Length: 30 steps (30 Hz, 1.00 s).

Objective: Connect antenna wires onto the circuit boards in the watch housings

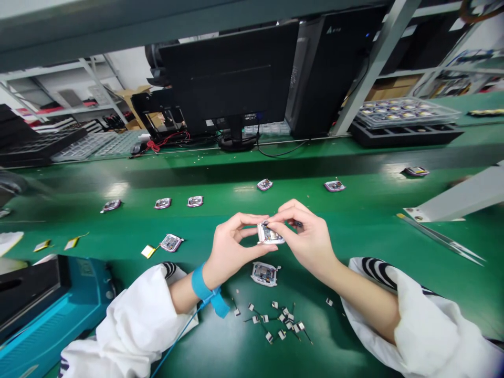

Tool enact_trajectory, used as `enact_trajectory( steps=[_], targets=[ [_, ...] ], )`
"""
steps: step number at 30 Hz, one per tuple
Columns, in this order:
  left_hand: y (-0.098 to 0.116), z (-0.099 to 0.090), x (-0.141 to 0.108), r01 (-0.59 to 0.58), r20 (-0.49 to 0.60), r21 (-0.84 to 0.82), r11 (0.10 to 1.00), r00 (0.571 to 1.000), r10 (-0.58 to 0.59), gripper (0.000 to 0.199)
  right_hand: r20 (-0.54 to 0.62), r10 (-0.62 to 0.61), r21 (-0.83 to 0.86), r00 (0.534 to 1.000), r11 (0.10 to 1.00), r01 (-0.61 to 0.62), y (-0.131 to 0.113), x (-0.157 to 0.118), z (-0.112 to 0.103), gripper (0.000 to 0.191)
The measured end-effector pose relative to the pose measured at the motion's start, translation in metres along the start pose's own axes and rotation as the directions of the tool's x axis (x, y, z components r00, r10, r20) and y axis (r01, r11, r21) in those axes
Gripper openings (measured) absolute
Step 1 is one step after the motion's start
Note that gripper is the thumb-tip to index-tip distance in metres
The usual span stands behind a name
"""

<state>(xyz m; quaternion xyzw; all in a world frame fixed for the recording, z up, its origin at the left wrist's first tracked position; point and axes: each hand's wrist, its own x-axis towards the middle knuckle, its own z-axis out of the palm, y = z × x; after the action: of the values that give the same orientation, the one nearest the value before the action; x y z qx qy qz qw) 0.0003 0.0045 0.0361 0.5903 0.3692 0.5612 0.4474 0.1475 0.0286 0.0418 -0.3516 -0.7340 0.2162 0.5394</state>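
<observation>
The left hand (236, 247) and right hand (305, 239) are raised together above the green bench (366, 197), near its front edge. A small white-framed circuit module (268, 234) is pinched between them: its left side by the left thumb and forefinger, its top by the right fingertips. A small dark part (298, 223) is seen at the right fingers; its kind cannot be told. A blue wrist strap (201, 283) is worn on the left wrist, and a blue cord (177, 336) is run toward the lower edge of the view. Directly below the hands, a second module (264, 274) is laid beside a scatter of tiny connectors with thin leads (277, 320). Further modules (264, 185) are spaced across the middle of the bench. A module joined to a yellow battery (171, 243) is placed to the left, and fine tweezers (441, 239) to the right. A clear tray of modules (405, 113) is set along the far edge, right of a monitor (228, 73).
</observation>
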Motion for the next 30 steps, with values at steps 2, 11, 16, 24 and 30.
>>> enact_trajectory(
  steps=[2,11,16,24,30],
  targets=[
    [-0.001,0.000,0.000,0.001,0.005,-0.006,1.000,1.000,-0.001,0.037,0.016,-0.026,-0.012,1.000,1.000,0.026,0.003,0.000,0.000,0.006],
    [0.001,-0.002,0.004,0.056,0.006,-0.014,0.998,0.998,-0.056,0.037,0.355,-0.378,-0.466,0.855,0.722,0.512,0.004,0.012,-0.023,0.012],
    [0.002,-0.003,0.003,0.091,0.060,-0.018,0.996,0.994,-0.090,0.039,0.298,-0.450,-0.444,0.842,0.715,0.540,0.001,0.012,-0.023,0.008],
    [-0.002,-0.005,0.003,0.143,0.112,-0.018,0.990,0.984,-0.140,0.042,0.446,-0.433,-0.495,0.783,0.610,0.619,-0.006,0.015,-0.027,0.016],
    [-0.003,-0.005,0.005,0.185,0.089,-0.007,0.983,0.979,-0.183,0.042,0.580,-0.514,-0.499,0.633,0.390,0.774,-0.015,0.022,-0.027,0.019]
  ],
)
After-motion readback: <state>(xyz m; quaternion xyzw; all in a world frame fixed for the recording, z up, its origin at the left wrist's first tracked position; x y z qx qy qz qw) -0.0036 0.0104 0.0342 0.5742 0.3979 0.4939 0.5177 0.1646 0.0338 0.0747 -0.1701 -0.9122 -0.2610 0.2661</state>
